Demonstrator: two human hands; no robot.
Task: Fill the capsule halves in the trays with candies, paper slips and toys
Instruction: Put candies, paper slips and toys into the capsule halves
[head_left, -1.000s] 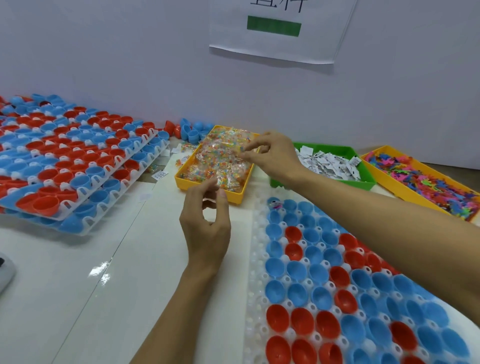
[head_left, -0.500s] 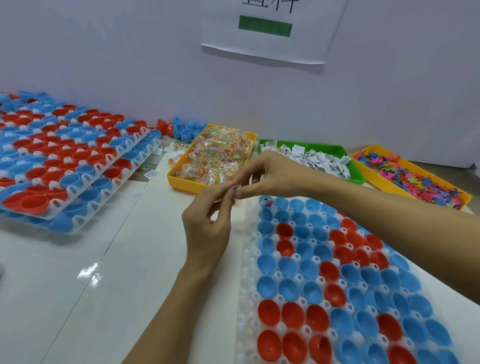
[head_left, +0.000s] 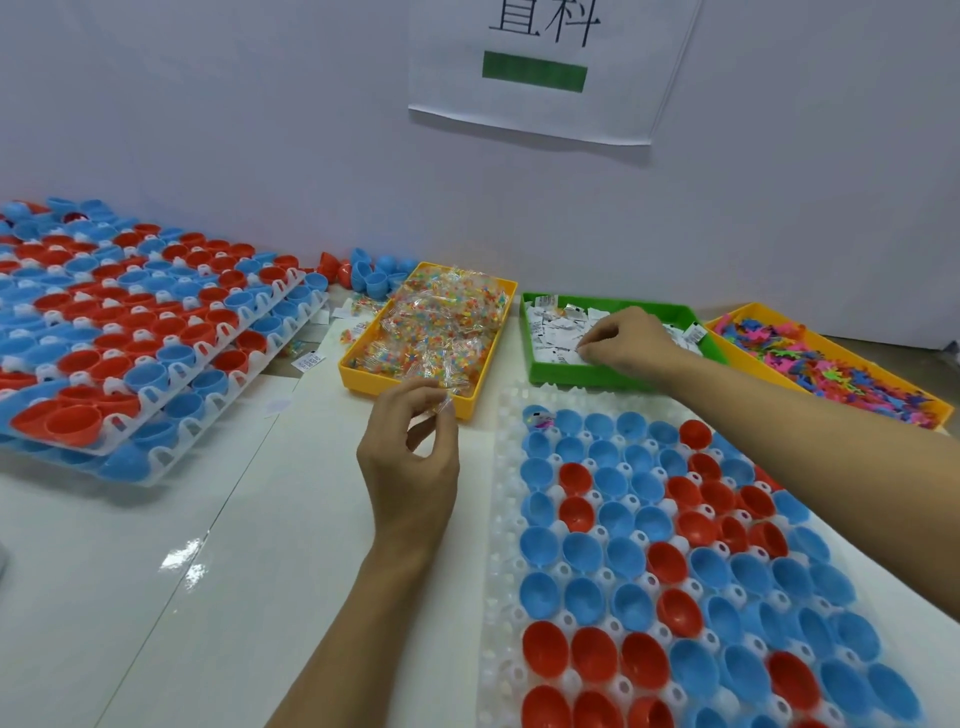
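A white tray in front of me on the right holds several red and blue capsule halves. Only the far-left blue half shows something inside. My left hand hovers left of the tray and pinches a clear candy packet between thumb and fingers. My right hand reaches into the green tray, its curled fingertips pinching at the white paper slips. The yellow tray of candy packets sits just beyond my left hand. A second yellow tray with colourful toys stands far right.
Stacked white trays full of red and blue capsule halves lie at the left. Loose capsule halves sit by the wall behind the candy tray. A few stray packets and slips lie between the stacks and the candy tray. A paper sign hangs on the wall.
My right hand brought a candy packet from the yellow tray to my left hand, which now holds it. The right hand then moved over to the green tray of paper slips.
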